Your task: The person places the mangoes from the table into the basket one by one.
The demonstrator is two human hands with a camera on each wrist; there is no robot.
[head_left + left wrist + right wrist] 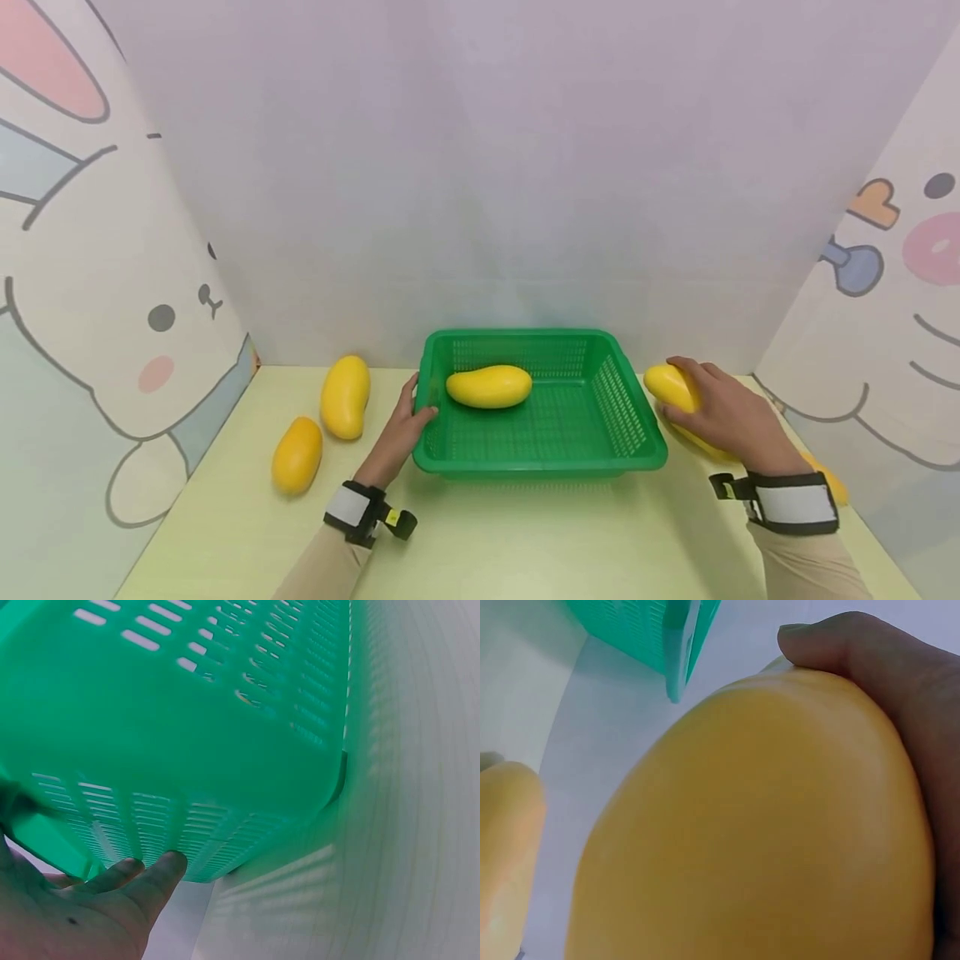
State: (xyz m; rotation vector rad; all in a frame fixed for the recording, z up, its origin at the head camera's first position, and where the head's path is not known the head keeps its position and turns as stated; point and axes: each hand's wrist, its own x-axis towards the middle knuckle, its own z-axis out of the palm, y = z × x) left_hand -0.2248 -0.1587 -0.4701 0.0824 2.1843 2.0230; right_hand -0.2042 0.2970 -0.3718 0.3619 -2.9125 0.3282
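A green slotted basket (540,463) stands mid-table with one yellow mango (489,387) lying inside it. My left hand (411,417) grips the basket's left rim, thumb hooked over the edge. In the left wrist view the fingers (146,879) lie against the basket's outer wall (187,735). My right hand (716,407) lies just right of the basket, its fingers curled over a second mango (667,385) on the table. That mango (765,825) fills the right wrist view, with a fingertip (855,652) pressed on its top.
Two more mangoes (346,396) (297,455) lie left of the basket. Another mango (708,448) sits under my right palm, and one (834,485) peeks out behind the wrist. Cartoon-printed walls close in the table on the left, back and right.
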